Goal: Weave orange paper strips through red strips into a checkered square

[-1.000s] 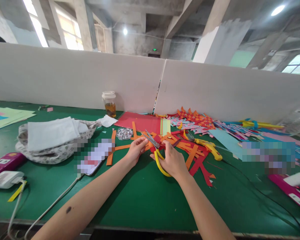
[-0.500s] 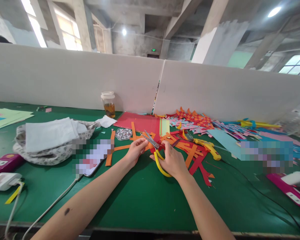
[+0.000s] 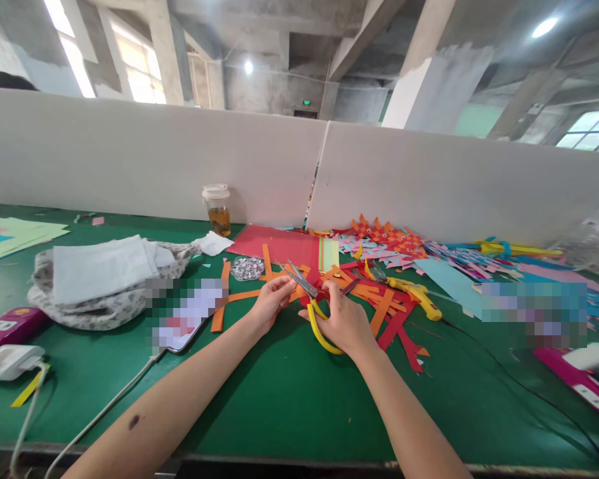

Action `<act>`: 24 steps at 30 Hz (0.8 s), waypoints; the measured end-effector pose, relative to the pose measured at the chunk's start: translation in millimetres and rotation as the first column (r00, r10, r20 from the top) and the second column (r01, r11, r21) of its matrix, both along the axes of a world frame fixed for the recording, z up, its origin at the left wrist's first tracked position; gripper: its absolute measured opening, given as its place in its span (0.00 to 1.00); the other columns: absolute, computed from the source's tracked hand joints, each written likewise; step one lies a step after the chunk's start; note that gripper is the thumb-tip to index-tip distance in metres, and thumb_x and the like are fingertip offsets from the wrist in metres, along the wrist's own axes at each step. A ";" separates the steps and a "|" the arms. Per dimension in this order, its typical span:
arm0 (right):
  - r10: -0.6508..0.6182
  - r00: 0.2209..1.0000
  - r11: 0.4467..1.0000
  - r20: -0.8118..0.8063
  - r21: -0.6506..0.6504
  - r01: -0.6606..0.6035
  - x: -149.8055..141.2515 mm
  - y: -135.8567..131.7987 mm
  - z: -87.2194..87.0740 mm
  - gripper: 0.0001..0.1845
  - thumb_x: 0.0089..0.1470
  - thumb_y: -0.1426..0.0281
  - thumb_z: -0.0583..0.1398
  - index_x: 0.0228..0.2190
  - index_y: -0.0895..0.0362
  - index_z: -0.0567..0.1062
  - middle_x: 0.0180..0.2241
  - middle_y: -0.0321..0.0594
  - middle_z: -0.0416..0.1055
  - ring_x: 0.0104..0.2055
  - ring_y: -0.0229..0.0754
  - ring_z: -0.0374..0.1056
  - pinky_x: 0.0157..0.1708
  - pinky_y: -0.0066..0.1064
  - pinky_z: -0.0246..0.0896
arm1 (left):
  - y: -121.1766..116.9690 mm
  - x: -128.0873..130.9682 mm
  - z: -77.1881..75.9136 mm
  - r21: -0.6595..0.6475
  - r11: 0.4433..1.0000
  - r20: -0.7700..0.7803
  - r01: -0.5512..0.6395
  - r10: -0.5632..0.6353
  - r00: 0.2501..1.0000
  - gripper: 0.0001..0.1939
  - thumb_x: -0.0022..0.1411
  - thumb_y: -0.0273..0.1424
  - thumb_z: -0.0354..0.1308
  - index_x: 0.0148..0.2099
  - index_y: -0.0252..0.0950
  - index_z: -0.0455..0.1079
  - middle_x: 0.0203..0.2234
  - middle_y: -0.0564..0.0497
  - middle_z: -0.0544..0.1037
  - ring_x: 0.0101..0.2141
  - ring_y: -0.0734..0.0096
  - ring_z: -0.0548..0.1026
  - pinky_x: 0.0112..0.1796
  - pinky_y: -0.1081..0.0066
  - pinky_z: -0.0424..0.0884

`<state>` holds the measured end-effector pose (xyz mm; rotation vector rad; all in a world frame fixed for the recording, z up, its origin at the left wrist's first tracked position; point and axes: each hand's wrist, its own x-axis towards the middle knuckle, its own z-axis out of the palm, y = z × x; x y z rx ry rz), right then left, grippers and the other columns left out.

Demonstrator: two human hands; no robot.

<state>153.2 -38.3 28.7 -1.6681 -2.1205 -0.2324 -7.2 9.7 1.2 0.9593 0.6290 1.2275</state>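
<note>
My right hand [image 3: 343,320] is closed around yellow-handled scissors [image 3: 309,296], whose steel blades point up and left over a pile of orange and red paper strips [image 3: 379,303]. My left hand [image 3: 271,298] pinches an orange strip just left of the blades, fingertips pressed together. Both hands rest low over the green table [image 3: 279,392]. A red paper sheet [image 3: 284,245] lies flat behind the strips.
A lidded jar [image 3: 217,209] with amber liquid stands by the white partition [image 3: 180,159]. A patterned cloth bag [image 3: 100,283] and a phone on a cable lie left. A yellow glue gun [image 3: 414,293], woven paper pieces [image 3: 387,236] and coloured sheets lie right. Pink devices sit at both table ends.
Almost nothing has moved: both hands stay at the strip and scissors, and the camera view has only shifted slightly.
</note>
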 end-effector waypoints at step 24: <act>0.008 1.000 0.993 0.018 0.116 -0.010 1.2 4.0 -7.1 0.24 0.49 0.52 0.52 0.41 0.58 0.59 0.29 0.42 0.73 0.28 0.47 0.71 0.20 0.28 0.51 | 0.9 -0.4 -2.2 -0.012 1.000 0.037 0.020 -0.019 0.999 0.14 0.46 0.37 0.64 0.30 0.32 0.67 0.15 0.60 0.57 0.15 0.87 0.50 0.18 0.77 0.44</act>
